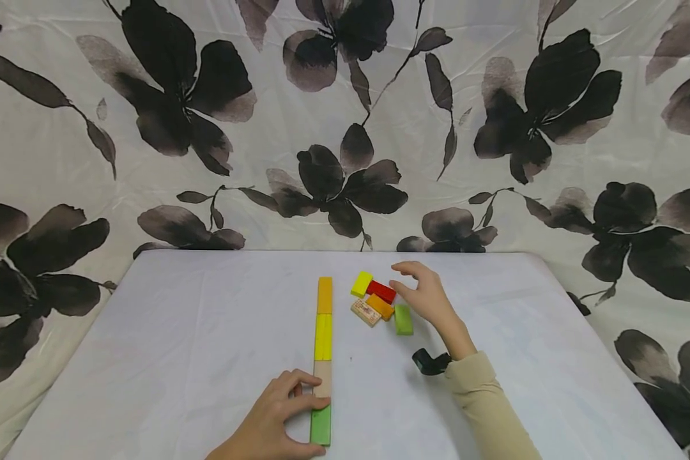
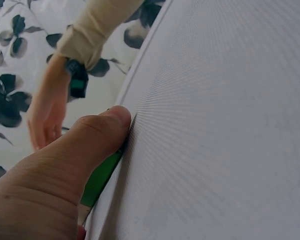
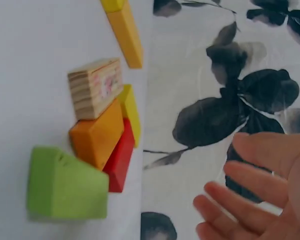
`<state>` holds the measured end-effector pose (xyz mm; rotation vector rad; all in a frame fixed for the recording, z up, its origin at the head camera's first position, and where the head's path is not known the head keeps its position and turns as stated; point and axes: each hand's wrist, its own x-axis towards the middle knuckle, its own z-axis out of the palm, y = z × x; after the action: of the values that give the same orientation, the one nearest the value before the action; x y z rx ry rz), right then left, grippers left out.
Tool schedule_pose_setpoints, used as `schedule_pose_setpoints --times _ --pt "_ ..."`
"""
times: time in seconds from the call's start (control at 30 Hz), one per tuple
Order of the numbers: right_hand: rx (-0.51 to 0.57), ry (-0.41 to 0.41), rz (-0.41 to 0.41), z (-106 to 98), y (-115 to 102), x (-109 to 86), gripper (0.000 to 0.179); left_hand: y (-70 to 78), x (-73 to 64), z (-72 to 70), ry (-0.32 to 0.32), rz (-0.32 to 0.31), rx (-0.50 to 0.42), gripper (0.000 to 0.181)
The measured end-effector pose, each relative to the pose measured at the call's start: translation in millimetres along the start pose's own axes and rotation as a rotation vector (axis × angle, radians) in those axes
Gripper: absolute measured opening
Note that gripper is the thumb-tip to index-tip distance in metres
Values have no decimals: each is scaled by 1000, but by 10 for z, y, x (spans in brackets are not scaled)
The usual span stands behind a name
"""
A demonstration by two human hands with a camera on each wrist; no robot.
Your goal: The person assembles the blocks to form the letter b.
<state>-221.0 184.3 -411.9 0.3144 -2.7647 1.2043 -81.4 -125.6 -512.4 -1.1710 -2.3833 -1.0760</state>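
My left hand [image 1: 273,415] pinches the green block [image 1: 321,428] at the near end of a straight row, thumb at its near end and index finger at its far end. Beyond it in line lie a plain wooden block [image 1: 324,386], a yellow section [image 1: 323,337] and an orange block [image 1: 324,295]. My right hand [image 1: 430,297] hovers with parted fingers beside a loose group, holding nothing. That group has a red block [image 1: 382,292], a yellow block [image 1: 361,283], an orange block [image 1: 380,306], a printed wooden block [image 1: 365,313] and a light green block [image 3: 65,185].
Everything lies on a white-covered table [image 1: 207,332]. Its far edge meets a hanging cloth [image 1: 264,128] with dark flowers. A black wrist camera [image 1: 431,362] sits by the right sleeve [image 1: 489,396].
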Motion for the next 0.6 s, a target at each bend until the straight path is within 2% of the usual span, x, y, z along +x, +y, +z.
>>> schedule_pose_setpoints --times 0.13,0.27,0.43,0.6 --pt "31 24 150 -28 143 -167 46 6 -8 2 0 -4 1 55" --pt "95 -3 266 45 311 -315 54 9 2 9 -8 -21 3 55" --pt "200 -66 288 179 482 -434 67 17 2 5 -24 -57 0 55" --pt "263 -71 284 209 562 -467 72 20 11 13 -9 -35 3 55"
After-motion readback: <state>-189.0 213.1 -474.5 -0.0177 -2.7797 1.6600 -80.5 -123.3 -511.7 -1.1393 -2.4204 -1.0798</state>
